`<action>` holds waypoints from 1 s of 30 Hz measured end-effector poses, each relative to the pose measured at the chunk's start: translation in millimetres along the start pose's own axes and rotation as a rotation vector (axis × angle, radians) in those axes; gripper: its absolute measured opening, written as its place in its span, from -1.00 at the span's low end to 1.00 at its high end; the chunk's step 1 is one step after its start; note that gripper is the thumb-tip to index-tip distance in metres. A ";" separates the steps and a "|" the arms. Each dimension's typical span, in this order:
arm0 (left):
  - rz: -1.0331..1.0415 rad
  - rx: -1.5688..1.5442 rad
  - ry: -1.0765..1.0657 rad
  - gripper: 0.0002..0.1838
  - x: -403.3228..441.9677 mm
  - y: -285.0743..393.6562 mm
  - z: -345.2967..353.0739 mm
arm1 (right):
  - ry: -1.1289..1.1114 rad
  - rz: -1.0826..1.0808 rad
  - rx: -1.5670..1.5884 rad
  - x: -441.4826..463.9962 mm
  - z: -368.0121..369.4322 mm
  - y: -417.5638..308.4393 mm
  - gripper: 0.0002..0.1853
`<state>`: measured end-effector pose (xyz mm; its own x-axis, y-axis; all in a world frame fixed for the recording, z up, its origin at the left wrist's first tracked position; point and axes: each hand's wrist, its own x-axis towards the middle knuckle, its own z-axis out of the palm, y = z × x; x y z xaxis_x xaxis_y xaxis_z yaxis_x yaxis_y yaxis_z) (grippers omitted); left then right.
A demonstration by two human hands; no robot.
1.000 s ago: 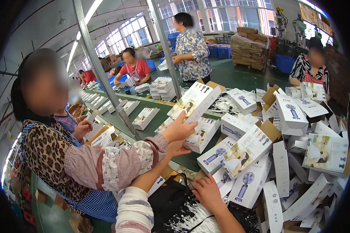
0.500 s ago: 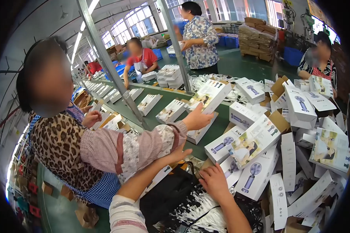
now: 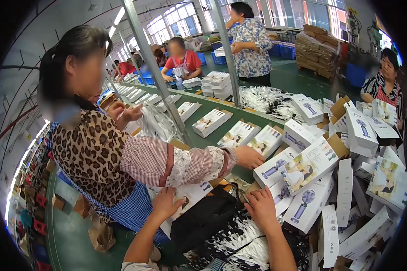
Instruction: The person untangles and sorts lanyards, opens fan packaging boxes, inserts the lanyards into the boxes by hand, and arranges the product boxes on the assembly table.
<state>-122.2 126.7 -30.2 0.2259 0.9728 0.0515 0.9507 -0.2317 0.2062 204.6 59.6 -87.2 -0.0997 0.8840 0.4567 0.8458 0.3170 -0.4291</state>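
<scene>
My left hand [image 3: 166, 207] grips a white printed box [image 3: 196, 192] at the lower centre, its fingers bent over the near side. To the right, my right hand [image 3: 262, 207] rests with its fingers slightly spread beside the white fan boxes [image 3: 304, 203], holding nothing visible. Between my hands lie black cloth [image 3: 203, 217] and a heap of white cables [image 3: 233, 239]. A co-worker's hand [image 3: 249, 157] reaches in from the left, over the boxes beyond my hands.
A large pile of fan boxes [image 3: 362, 128] fills the right side. Boxes [image 3: 211, 122] line the green conveyor [image 3: 187, 135] ahead, past a metal post [image 3: 158, 72]. A co-worker [image 3: 90, 149] stands close at left; other people are further back. More cables [image 3: 262, 99] lie beyond.
My left hand has drawn back toward me, onto the printed box. The co-worker's hand has set the box it held down beside others and let go. The view has shifted; my right hand stays put.
</scene>
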 end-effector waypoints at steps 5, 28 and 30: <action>-0.056 0.026 -0.139 -0.21 0.2 -13.0 4.7 | 0.012 -0.015 0.008 -0.9 -1.9 -1.0 -0.70; -0.078 -0.521 -0.232 -0.31 -7.9 -56.6 -1.5 | 0.021 0.000 0.006 -2.2 3.1 6.7 -0.67; -0.094 -0.586 -0.207 -0.32 -7.8 -57.4 -0.7 | -0.001 -0.007 0.023 -2.8 2.1 8.2 -0.67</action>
<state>-178.6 132.3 -41.7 0.2390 0.9558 -0.1713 0.7071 -0.0504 0.7053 210.7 60.4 -93.6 -0.1058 0.8822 0.4589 0.8331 0.3307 -0.4435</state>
